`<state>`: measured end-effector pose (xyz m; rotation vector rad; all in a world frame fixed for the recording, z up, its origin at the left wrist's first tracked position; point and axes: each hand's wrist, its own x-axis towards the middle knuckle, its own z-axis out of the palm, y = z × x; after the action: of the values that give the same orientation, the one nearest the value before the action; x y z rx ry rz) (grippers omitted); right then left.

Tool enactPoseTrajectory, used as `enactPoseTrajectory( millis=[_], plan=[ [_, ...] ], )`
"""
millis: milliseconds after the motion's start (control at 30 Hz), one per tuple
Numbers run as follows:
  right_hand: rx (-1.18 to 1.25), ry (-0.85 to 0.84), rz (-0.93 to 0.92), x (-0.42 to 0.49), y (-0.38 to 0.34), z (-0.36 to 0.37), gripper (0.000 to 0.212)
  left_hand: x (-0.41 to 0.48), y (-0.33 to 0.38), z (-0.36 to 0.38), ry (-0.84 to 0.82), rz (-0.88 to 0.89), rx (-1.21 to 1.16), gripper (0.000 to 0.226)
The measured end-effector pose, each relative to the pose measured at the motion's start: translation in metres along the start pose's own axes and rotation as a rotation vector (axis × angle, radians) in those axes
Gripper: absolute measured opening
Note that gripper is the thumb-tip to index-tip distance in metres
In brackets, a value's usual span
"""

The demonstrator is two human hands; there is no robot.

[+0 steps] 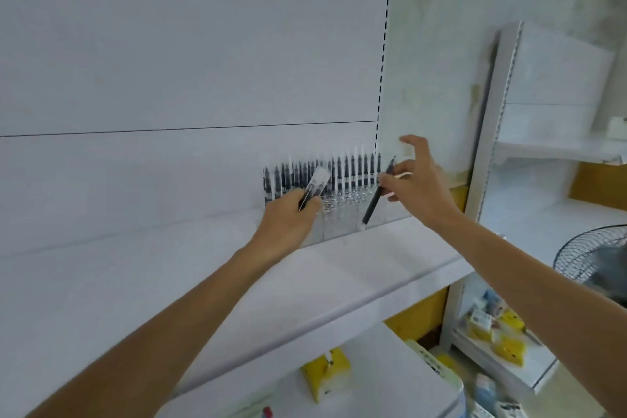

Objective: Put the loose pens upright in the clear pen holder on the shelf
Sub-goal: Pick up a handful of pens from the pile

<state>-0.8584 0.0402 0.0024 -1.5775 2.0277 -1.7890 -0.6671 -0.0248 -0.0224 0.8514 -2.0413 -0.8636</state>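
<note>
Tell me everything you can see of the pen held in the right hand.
The pen is slim and dark, plastic by its look, with a pale lower end. It is tilted: the upper end leans right and the lower end points down toward the shelf. The right hand pinches its upper part. It hangs in front of the right end of the clear pen holder, not yet in it. Whether its lower end touches anything cannot be told.

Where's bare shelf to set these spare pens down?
Bare: the white shelf board left of the left hand, along the back panel; also the front strip just before the clear plastic pen holder. Crowded: the holder's row of upright black pens, with the right hand in front.
</note>
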Motion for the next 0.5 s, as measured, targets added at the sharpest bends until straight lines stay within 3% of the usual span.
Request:
enactPoseTrajectory(
  millis=[300, 500],
  plan=[
    [0.052, 0.004, -0.198, 0.075, 0.032, 0.038, 0.061, 0.034, -0.010, 0.015, 0.123, -0.057, 0.119, 0.027],
    [0.011, -0.162, -0.367, 0.109, 0.054, 0.055, 0.061, 0.039, -0.005, 0.034, 0.275, -0.147, 0.161, 0.029]
  ],
)
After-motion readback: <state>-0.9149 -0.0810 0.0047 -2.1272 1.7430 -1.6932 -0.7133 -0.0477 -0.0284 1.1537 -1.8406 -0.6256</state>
